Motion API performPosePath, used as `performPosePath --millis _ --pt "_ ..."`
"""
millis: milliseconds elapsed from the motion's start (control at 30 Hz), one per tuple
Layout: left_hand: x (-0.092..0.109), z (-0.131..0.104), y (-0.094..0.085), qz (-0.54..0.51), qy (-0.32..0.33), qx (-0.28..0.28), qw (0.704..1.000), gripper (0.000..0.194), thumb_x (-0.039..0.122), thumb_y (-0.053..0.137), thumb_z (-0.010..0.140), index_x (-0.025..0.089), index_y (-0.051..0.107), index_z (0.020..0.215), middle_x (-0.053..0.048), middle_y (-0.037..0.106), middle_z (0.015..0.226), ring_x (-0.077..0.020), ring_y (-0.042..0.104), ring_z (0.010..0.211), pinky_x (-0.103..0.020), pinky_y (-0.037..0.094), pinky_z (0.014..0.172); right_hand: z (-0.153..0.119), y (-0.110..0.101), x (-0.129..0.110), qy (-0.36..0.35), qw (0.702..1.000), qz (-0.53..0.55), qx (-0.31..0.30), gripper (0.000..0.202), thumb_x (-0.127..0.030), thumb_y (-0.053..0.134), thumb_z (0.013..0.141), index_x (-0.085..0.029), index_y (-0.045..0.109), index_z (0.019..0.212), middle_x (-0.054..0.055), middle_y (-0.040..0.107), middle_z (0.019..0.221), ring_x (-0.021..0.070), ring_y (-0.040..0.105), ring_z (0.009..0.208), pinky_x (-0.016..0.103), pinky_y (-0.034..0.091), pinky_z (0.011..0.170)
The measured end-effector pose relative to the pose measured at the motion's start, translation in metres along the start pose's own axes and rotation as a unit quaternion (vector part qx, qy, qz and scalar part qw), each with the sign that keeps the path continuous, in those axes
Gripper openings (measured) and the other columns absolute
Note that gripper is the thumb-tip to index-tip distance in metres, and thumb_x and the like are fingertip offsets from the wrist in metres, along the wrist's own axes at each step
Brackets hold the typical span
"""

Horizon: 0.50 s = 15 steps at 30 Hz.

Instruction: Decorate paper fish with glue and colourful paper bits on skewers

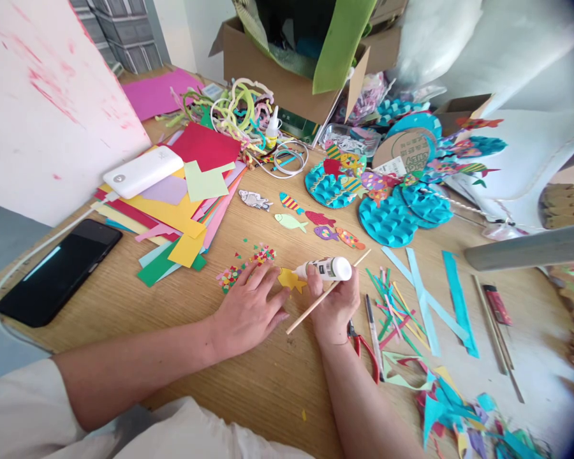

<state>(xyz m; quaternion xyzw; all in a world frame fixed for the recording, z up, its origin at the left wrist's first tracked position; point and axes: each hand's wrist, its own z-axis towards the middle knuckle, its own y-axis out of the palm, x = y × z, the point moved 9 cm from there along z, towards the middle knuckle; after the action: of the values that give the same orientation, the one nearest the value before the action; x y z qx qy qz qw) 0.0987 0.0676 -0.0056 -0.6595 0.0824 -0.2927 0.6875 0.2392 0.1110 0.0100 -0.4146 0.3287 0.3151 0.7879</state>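
My right hand [337, 309] is wrapped round a white glue bottle [333, 268], tilted with its nozzle pointing left onto a yellow paper fish [290, 278]. A thin wooden stick [307, 311] is held in the same hand, slanting across under the bottle. My left hand [249, 306] rests on the table, fingers stretched out, with its fingertips at the fish's left end. Small coloured paper bits [228, 278] lie scattered just beyond those fingers. Several decorated paper fish [291, 222] are laid out further back.
Coloured paper sheets [205, 148], a white power bank [143, 171] and a phone [60, 271] are at left. Blue textured discs [387, 220] stand behind. Paper strips [414, 290], red-handled scissors [366, 350] and paper scraps [452, 408] lie at right. A cardboard box [277, 89] is at the back.
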Motion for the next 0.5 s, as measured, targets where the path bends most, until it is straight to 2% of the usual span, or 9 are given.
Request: performPosePath --millis 500 --pt "0.0002 0.0004 -0.0008 0.002 -0.002 0.005 1.000 0.034 0.041 0.049 0.093 0.022 0.060 0.118 -0.013 0.049 0.136 -0.0310 0.034 0.134 -0.053 0.028 0.111 0.0006 0.0017 -0.0019 0.000 1.000 0.000 -0.011 0.022 -0.034 0.068 0.077 -0.020 0.052 0.080 -0.003 0.061 0.069 0.0121 0.056 0.059 0.025 0.045 0.059"
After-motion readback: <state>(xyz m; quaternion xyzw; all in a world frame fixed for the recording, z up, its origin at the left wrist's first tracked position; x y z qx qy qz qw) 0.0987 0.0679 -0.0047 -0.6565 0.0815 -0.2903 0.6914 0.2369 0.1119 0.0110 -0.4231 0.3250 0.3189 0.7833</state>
